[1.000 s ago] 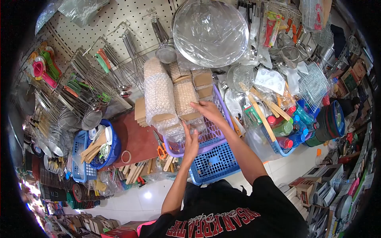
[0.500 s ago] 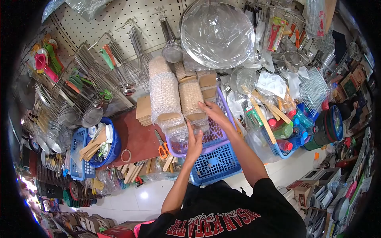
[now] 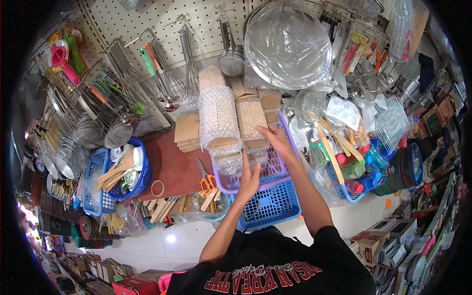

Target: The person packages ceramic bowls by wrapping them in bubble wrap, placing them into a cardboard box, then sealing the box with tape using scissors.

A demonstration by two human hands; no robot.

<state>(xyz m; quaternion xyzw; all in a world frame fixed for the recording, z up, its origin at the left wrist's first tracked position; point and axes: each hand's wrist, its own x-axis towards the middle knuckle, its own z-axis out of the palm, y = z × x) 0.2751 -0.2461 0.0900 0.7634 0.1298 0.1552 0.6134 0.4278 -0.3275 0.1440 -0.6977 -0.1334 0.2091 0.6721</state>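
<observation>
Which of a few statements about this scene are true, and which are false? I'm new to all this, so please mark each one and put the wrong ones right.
1. Orange-handled scissors lie to the left of the purple basket. True.
2. Both hands are on the scissors. False: the left hand and right hand are at the bubble-wrapped packages.
3. The round blue basket holds wooden utensils. True.
4. All the wire whisks lie on the floor. False: wire whisks hang from the pegboard.
</observation>
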